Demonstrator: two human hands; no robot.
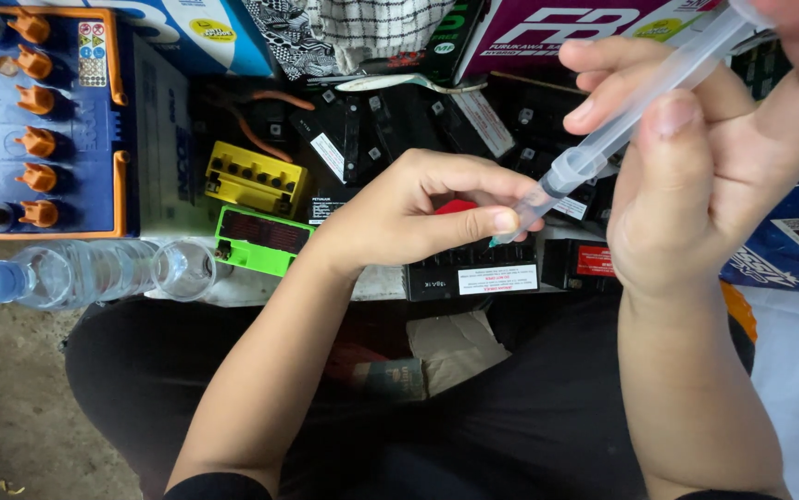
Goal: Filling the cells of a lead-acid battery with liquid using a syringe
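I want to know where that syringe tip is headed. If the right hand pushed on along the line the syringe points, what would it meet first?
Probably the left hand's fingertips, pinched at the tip of the clear plastic syringe held by the right hand. Just beyond lies the small black rectangular battery; depth between them is unclear.

Concrete floor [10, 407], lower left of frame, bare and stained. At mid left lies a clear plastic bottle [66, 275]. Beside it stand a green battery [256, 241] and a black battery [473, 268].

I get one view only, from the camera on the head, looking steeply down and slightly forward over the lap at the small black battery [470, 267]. It sits close, near centre frame; other batteries lie beyond it, floor to its left.
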